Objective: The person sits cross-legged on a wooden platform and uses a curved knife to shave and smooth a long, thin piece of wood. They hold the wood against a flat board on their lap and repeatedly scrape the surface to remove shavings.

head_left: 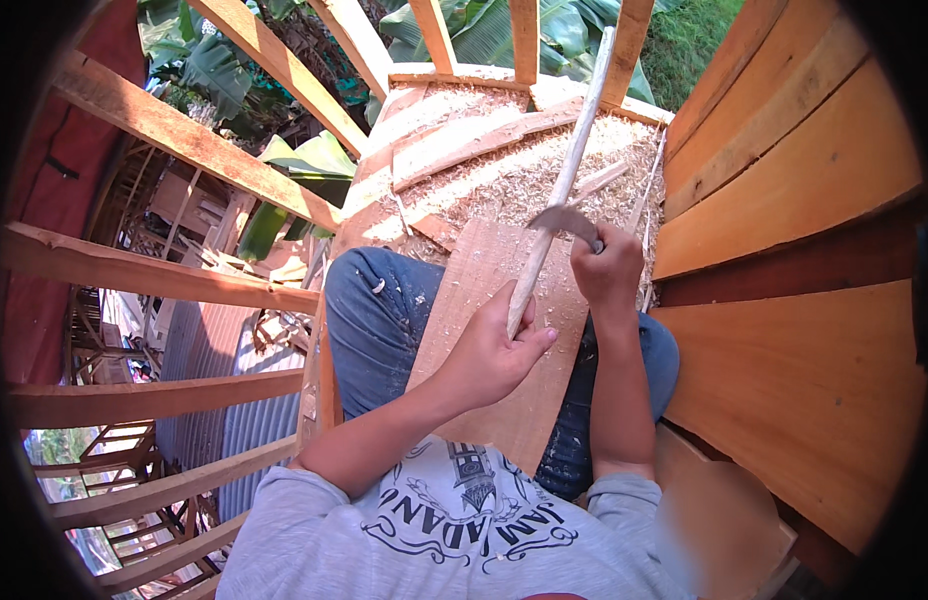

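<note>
My left hand [491, 350] is closed around the near end of a long, pale wooden stick [583, 125], which slants up and away to the right. In my closed right hand [609, 262] is a knife; its short, curved dark blade [558, 219] lies across the stick's middle part. The handle is mostly hidden inside my fist. Beneath both hands a flat wooden board [471, 285] rests over my lap, between my bent legs, with a few shavings on it.
Wood shavings [514, 165] cover the floor ahead, where a rough plank [474, 150] and smaller offcuts lie. Slatted wooden railings [184, 275] run along the left and far side. A plank wall [784, 370] stands close on my right. Corrugated roofing [199, 345] shows below, beyond the left railing.
</note>
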Action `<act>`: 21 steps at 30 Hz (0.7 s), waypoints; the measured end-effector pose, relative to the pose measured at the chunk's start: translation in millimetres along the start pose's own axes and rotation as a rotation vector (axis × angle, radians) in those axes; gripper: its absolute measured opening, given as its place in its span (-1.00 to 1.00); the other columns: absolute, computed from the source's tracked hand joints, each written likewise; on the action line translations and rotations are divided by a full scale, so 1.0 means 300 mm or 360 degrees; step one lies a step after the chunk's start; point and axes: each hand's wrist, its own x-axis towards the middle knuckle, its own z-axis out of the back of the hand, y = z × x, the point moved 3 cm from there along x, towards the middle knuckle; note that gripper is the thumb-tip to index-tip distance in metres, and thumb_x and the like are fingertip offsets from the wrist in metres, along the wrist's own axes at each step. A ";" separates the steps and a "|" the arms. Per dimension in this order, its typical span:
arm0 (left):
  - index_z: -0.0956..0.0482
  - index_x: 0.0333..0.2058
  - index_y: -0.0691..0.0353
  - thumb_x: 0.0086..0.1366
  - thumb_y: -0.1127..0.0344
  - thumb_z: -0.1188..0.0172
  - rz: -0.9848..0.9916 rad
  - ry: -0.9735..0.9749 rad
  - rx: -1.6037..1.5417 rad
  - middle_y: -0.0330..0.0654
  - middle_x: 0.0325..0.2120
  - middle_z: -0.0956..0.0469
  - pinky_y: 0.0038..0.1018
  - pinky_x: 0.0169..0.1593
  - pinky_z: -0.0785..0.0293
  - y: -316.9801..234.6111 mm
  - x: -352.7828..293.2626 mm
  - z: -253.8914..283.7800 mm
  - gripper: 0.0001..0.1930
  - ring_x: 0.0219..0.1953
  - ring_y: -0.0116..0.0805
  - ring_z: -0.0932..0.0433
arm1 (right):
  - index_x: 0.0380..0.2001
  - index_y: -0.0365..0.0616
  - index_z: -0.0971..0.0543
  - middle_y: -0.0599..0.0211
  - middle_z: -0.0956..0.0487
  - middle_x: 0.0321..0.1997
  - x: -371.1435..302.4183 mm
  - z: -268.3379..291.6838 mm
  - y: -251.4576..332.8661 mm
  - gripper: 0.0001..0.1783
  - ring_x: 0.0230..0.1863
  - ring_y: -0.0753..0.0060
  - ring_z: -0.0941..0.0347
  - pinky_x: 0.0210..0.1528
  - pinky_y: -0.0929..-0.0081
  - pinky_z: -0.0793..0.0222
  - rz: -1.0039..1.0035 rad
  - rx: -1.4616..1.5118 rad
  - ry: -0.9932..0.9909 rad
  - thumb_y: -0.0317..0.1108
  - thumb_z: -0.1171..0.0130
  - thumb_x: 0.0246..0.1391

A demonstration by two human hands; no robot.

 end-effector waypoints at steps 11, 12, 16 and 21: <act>-0.35 -0.28 0.25 0.14 0.43 -0.25 0.0159 -0.0199 -0.0272 -0.42 -0.57 -0.25 -0.69 -0.49 -0.17 -0.023 0.027 0.064 -0.76 -0.54 -0.71 -0.19 | -0.70 -0.24 -0.50 -0.01 -0.41 -0.74 -0.082 0.011 0.120 -0.83 -0.66 -0.03 -0.42 -0.55 0.21 -0.32 0.0377 0.0151 0.0261 -0.35 -0.12 -0.23; -0.37 -0.22 0.27 0.14 0.44 -0.24 0.0109 -0.0193 -0.0158 -0.42 -0.55 -0.26 -0.69 -0.49 -0.18 -0.036 0.027 0.061 -0.74 -0.54 -0.71 -0.20 | -0.70 -0.22 -0.50 0.00 -0.43 -0.73 -0.088 -0.008 0.115 -0.85 -0.64 -0.04 -0.43 -0.54 0.20 -0.34 0.0402 0.0160 0.0253 -0.35 -0.12 -0.25; -0.36 -0.10 0.36 0.12 0.43 -0.22 -0.0145 -0.0203 0.0122 -0.38 -0.51 -0.25 -0.65 -0.47 -0.23 -0.065 0.027 0.033 -0.63 -0.53 -0.67 -0.23 | -0.70 -0.19 -0.51 0.02 -0.46 -0.71 -0.091 -0.024 0.097 -0.88 -0.59 -0.06 -0.46 -0.49 0.18 -0.38 0.0330 0.0114 0.0188 -0.36 -0.13 -0.28; -0.25 -0.33 0.26 0.12 0.43 -0.25 -0.0040 0.0040 0.0046 -0.37 -0.57 -0.21 -0.66 -0.50 -0.14 -0.002 -0.026 -0.080 -0.71 -0.57 -0.68 -0.18 | -0.72 -0.37 -0.46 -0.05 -0.36 -0.78 0.056 0.032 -0.076 -0.70 -0.72 0.01 -0.38 -0.57 0.21 -0.25 -0.0282 0.0165 -0.0096 -0.32 -0.04 -0.13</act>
